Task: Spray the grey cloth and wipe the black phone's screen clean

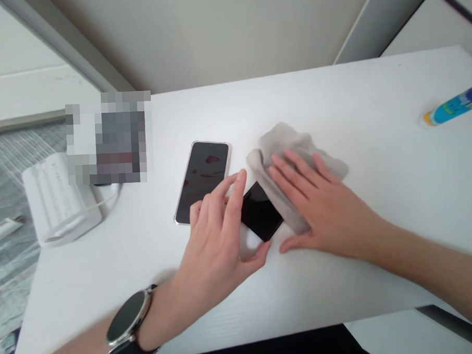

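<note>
On the white table lies a flat black device with a glossy face, set at a slant; its upper right part is hidden. My left hand braces it, thumb at the near corner and other fingers by the left edge. A crumpled grey cloth covers the rest of the device. My right hand rests flat on this cloth, fingers stretched out and thumb apart. Just left of the device is a smartphone in a clear case, screen up, partly behind my left fingers.
A blue tube with an orange end lies at the far right of the white table. At the left edge stands a white box-like thing with a cable, beside a pixelated object. Behind the table rises a grey panel.
</note>
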The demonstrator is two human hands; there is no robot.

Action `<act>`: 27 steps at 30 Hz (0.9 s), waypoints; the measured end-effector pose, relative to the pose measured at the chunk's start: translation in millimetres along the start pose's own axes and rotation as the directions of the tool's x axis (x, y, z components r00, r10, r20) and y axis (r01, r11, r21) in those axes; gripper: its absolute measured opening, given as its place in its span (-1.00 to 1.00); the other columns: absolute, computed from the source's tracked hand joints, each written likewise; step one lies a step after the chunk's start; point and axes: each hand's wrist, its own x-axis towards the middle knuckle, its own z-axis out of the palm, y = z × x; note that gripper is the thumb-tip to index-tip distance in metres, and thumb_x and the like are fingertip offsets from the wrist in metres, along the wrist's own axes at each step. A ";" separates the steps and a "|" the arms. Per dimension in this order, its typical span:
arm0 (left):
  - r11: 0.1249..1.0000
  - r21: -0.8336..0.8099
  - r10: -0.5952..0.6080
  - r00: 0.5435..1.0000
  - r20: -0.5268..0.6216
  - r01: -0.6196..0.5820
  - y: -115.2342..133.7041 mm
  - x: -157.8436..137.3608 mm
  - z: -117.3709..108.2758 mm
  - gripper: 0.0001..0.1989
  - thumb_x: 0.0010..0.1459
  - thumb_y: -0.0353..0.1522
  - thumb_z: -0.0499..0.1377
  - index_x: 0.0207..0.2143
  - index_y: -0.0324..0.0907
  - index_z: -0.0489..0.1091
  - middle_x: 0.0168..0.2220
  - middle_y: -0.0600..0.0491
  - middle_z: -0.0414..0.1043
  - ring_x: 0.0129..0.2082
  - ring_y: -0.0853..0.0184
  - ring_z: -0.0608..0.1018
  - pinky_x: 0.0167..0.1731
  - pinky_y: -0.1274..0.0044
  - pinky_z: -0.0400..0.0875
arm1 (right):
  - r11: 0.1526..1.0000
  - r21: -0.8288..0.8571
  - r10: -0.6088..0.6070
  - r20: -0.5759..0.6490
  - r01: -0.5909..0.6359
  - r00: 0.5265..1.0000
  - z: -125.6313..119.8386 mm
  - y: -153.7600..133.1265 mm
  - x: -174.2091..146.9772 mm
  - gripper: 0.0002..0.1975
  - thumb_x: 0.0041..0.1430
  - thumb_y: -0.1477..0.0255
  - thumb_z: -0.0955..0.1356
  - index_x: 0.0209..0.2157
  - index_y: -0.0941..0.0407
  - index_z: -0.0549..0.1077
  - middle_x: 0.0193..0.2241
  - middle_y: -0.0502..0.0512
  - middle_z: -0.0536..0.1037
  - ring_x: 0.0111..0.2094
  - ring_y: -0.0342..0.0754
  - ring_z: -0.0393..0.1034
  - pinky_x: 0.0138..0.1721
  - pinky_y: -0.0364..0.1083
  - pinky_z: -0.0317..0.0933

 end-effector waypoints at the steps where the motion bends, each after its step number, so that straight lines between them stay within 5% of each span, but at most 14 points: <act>1: 1.000 0.000 0.004 1.000 0.003 -0.004 0.1 -0.2 -0.7 0.14 0.11 -0.20 0.35 0.49 -0.23 -0.31 0.37 -0.38 0.12 0.21 -0.14 0.39 0.11 0.10 0.30 | 0.995 0.036 -0.090 0.022 0.089 0.996 1.1 -8.4 -0.9 0.18 0.20 -0.33 0.10 0.45 0.40 -0.04 0.46 0.44 0.00 0.49 0.35 -0.20 0.43 0.37 -0.25; 3: 1.000 -0.002 0.004 1.000 0.013 -0.004 -0.1 -0.6 -1.8 0.14 0.10 -0.24 0.34 0.49 -0.23 -0.33 0.37 -0.39 0.11 0.26 -0.17 0.34 0.14 0.07 0.29 | 0.960 0.119 -0.264 0.062 0.255 0.963 2.8 -20.4 -1.8 0.14 0.22 -0.32 0.10 0.44 0.36 0.01 0.46 0.35 0.04 0.49 0.20 -0.16 0.46 0.23 -0.20; 5: 1.000 -0.002 0.006 1.000 0.015 -0.006 -0.6 -0.8 -2.0 0.15 0.09 -0.23 0.34 0.49 -0.23 -0.34 0.38 -0.38 0.09 0.29 -0.19 0.31 0.15 0.07 0.28 | 0.946 0.154 -0.297 0.072 0.284 0.952 2.4 -18.3 -1.0 0.05 0.28 -0.27 0.10 0.45 0.30 0.02 0.46 0.29 0.07 0.48 0.12 -0.10 0.46 0.16 -0.18; 9: 1.000 -0.002 0.002 1.000 -0.001 -0.002 -0.7 -0.6 -0.6 0.14 0.12 -0.16 0.36 0.49 -0.20 -0.31 0.38 -0.36 0.10 0.22 -0.13 0.39 0.13 0.12 0.30 | 0.999 0.041 0.019 0.017 -0.020 1.000 -1.2 7.3 2.1 0.02 0.32 -0.22 0.09 0.48 0.28 -0.08 0.47 0.38 0.01 0.48 0.29 -0.09 0.43 0.33 -0.22; 11: 1.000 -0.004 -0.010 1.000 0.008 0.011 -0.2 -0.4 -0.2 0.12 0.12 -0.18 0.36 0.49 -0.20 -0.29 0.38 -0.35 0.11 0.18 -0.10 0.43 0.12 0.13 0.31 | 0.997 0.010 0.073 -0.004 -0.073 0.997 -0.9 6.4 1.9 0.09 0.28 -0.27 0.10 0.47 0.33 -0.09 0.46 0.44 -0.01 0.48 0.36 -0.13 0.42 0.38 -0.24; 16: 1.000 0.024 0.006 1.000 0.012 -0.007 -0.1 -1.0 -1.2 0.13 0.11 -0.23 0.33 0.49 -0.23 -0.33 0.37 -0.39 0.11 0.28 -0.17 0.32 0.12 0.10 0.29 | 0.960 0.121 -0.260 0.058 0.252 0.964 4.1 -21.2 0.5 0.10 0.25 -0.30 0.09 0.44 0.33 0.02 0.47 0.31 0.04 0.49 0.15 -0.13 0.47 0.16 -0.22; 23: 1.000 0.023 -0.003 1.000 0.008 0.003 -0.4 -0.1 0.3 0.10 0.13 -0.18 0.35 0.49 -0.24 -0.27 0.36 -0.37 0.13 0.18 -0.10 0.43 0.09 0.15 0.33 | 0.991 0.043 0.129 -0.032 -0.128 0.991 1.5 7.6 5.3 0.07 0.29 -0.24 0.13 0.46 0.35 -0.04 0.46 0.42 0.02 0.48 0.31 -0.10 0.43 0.32 -0.14; 27: 0.999 0.033 0.018 1.000 -0.007 -0.018 -1.3 -0.9 0.3 0.11 0.13 -0.22 0.33 0.49 -0.23 -0.31 0.38 -0.37 0.11 0.28 -0.15 0.33 0.13 0.12 0.32 | 0.979 0.153 -0.137 0.017 0.132 0.990 6.6 -18.7 2.8 0.16 0.20 -0.33 0.12 0.45 0.36 -0.01 0.47 0.36 0.02 0.49 0.19 -0.15 0.46 0.20 -0.17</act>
